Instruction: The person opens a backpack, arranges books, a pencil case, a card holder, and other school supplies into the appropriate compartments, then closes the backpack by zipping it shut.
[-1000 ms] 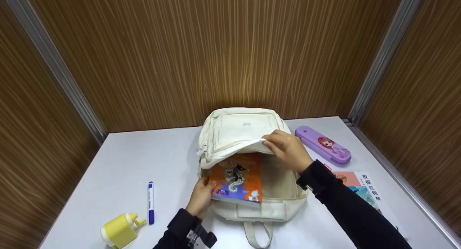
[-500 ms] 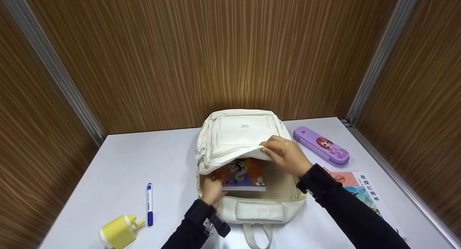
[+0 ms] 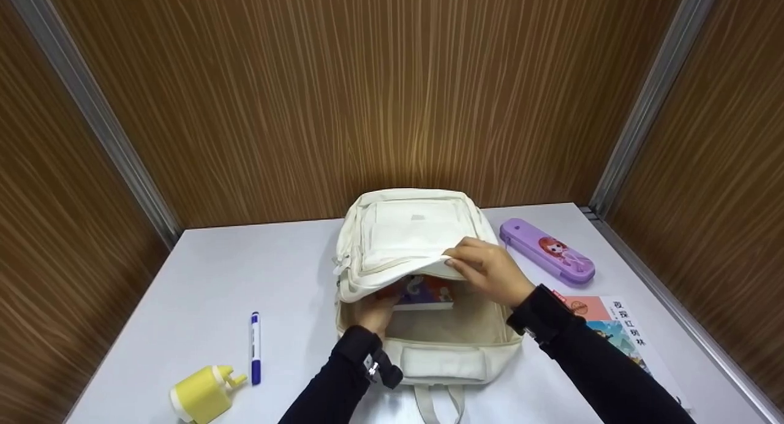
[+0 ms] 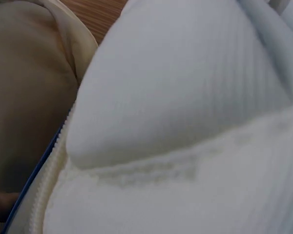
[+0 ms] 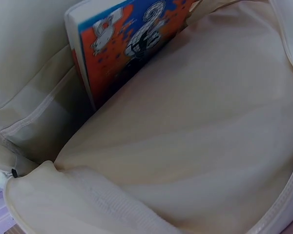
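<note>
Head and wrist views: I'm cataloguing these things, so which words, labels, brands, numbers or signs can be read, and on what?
"夜探红树林": down the cover of the flat book at the right.
Too small or blurred to read: that cover's red tab and round emblem, the barrel of the marker, and the grey patch on the backpack.
Orange book: no legible text shows.

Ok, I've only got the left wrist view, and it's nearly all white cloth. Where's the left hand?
Observer: The left hand is inside the bag, at the book.
Operator: Cool! What's holding the bag open?
Observer: The right hand, pinching the edge of the flap.
Operator: Anything else lying near the bag?
Observer: Yep, in the head view a purple case lies to the right of it.
</note>
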### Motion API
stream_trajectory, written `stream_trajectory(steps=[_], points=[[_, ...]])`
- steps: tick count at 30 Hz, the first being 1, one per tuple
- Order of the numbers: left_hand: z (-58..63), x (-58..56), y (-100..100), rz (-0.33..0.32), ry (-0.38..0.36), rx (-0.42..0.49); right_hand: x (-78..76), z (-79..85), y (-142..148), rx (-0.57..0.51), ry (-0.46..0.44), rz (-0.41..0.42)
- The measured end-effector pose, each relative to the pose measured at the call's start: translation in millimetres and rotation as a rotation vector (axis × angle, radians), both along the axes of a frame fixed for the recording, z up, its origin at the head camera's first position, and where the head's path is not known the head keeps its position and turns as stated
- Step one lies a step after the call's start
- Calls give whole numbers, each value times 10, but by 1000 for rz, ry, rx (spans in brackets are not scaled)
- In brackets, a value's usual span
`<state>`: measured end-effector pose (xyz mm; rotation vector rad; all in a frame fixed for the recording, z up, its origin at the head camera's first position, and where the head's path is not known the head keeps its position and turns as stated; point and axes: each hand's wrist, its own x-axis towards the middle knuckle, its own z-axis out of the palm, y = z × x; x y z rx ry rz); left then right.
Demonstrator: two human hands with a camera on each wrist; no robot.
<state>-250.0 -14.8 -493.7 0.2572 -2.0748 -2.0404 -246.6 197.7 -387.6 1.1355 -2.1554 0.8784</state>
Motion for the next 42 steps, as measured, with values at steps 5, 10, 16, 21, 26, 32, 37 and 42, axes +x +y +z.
stream_trajectory(steps=[5,10,16,21,26,32,37,42], points=[[-19,-72,28,-110,-45,30,12,-17,8,11,16,17],[-38,-117,38,-185,-69,72,26,-34,15,7,8,31],[-3,-50,9,-110,-61,-6,35,-46,19,15,-1,25],[13,25,-21,-165,-22,-31,37,-48,38,16,-5,6],[21,134,-88,-195,50,-113,52,-63,52,16,-11,-9],[172,478,-243,-384,-15,-324,79,-99,49,11,-3,13],[320,759,-367,-515,83,-343,91,-131,47,14,-11,20],[429,923,-413,-452,301,-439,99,-172,55,20,-31,10]])
